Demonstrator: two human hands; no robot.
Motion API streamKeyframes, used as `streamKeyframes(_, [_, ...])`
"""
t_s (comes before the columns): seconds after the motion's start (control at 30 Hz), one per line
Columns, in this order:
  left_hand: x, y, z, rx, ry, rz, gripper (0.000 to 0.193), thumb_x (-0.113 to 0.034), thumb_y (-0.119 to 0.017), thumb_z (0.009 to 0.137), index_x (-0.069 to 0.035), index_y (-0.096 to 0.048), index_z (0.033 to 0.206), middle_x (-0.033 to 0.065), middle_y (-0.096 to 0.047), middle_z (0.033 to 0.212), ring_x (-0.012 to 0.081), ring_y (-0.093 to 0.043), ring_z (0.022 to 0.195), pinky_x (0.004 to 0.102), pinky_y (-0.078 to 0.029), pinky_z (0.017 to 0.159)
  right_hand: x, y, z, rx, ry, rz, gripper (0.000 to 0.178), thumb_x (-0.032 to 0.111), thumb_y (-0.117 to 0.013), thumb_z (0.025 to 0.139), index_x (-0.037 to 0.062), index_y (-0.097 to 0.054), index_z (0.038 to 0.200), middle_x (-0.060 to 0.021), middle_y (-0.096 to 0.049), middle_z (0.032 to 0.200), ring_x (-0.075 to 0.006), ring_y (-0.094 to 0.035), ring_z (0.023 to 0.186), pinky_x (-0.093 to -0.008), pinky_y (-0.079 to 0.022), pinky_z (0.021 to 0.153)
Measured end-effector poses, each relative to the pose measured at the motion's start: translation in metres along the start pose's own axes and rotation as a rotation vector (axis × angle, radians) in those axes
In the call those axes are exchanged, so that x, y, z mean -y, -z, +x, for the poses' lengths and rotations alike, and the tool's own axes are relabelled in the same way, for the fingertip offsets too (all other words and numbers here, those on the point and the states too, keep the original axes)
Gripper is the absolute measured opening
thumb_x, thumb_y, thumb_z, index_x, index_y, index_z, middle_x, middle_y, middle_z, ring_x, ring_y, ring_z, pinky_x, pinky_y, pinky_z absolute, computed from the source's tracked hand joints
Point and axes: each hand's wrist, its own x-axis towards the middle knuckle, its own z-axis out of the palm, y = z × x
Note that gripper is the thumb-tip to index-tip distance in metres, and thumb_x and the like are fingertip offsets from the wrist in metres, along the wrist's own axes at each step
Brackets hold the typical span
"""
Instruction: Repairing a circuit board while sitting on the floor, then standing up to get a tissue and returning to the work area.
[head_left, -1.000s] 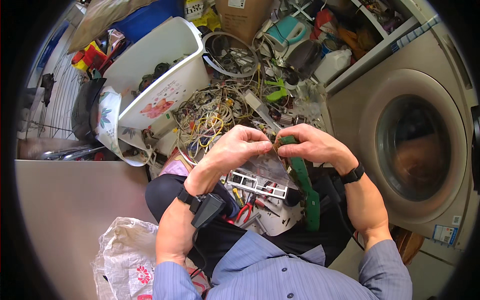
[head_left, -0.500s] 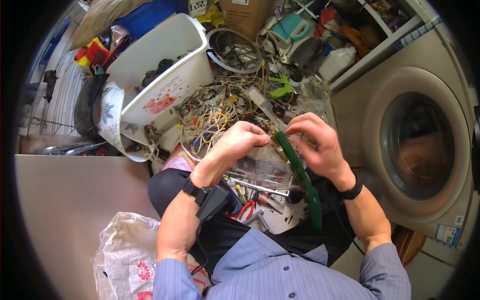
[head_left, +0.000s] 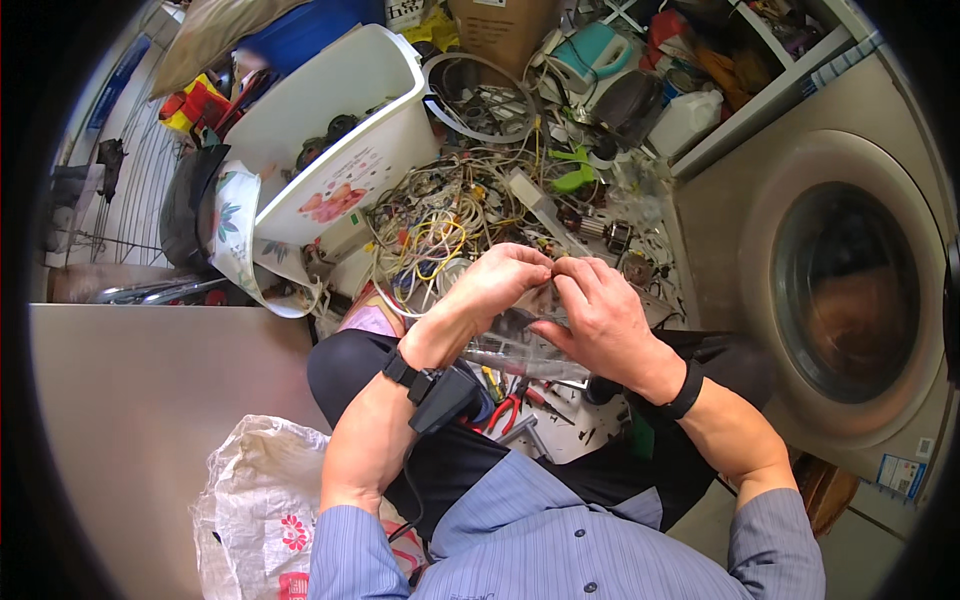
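Head camera is looking down at my lap, and I am going from the left side to the right. On the far left a white woven sack [head_left: 262, 500] is lying beside my knee, and higher up a white plastic bin [head_left: 330, 120] is standing tilted, with a picture of fruit on its wall. Next to it a big tangle of wires [head_left: 440, 215] is covering the floor.

My left hand [head_left: 500, 285] is reaching up from my lap, and a black wrist strap [head_left: 405, 370] is sitting on its wrist. Its fingers [head_left: 530, 262] are curling inward and are pressing together at the tips, pinching the upper edge of a clear plastic bag [head_left: 520, 335]. The bag is hanging between both hands, just above my lap, and something dark is showing through it, but I cannot tell what.

My right hand [head_left: 600, 315] is meeting the left one fingertip to fingertip. Its fingers [head_left: 578, 275] are bending close together and are gripping the same edge of the bag. Under the hands, red-handled pliers [head_left: 505, 408] are lying on my lap. Far right, a washing machine [head_left: 850, 290] is standing with its round door closed.
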Motion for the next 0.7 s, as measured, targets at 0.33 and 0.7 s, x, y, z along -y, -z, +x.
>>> streamKeyframes(0.33, [-0.016,-0.006,-0.007,-0.098,0.077,-0.090,0.052,-0.049,-0.056,0.100,0.001,-0.072,0.108,0.0098,-0.070,0.104,0.0176,-0.060,0.094,0.0340,-0.048,0.085,0.004,-0.004,-0.004,-0.008,-0.044,0.036,0.041,0.024,-0.081,0.074,-0.0029,-0.061,0.098,-0.0171,-0.062,0.114,-0.0335,-0.060,0.100,-0.0400,-0.051,0.087])
streamKeyframes(0.7, [-0.009,-0.004,-0.008,-0.175,0.041,-0.042,0.073,-0.064,-0.049,0.098,0.004,-0.071,0.113,0.0128,-0.068,0.103,0.0178,-0.057,0.091,0.0313,-0.045,0.082,0.006,-0.012,-0.003,-0.096,-0.018,0.152,0.038,0.019,-0.080,0.075,-0.0044,-0.063,0.098,-0.0173,-0.065,0.112,-0.0338,-0.063,0.098,-0.0413,-0.053,0.085])
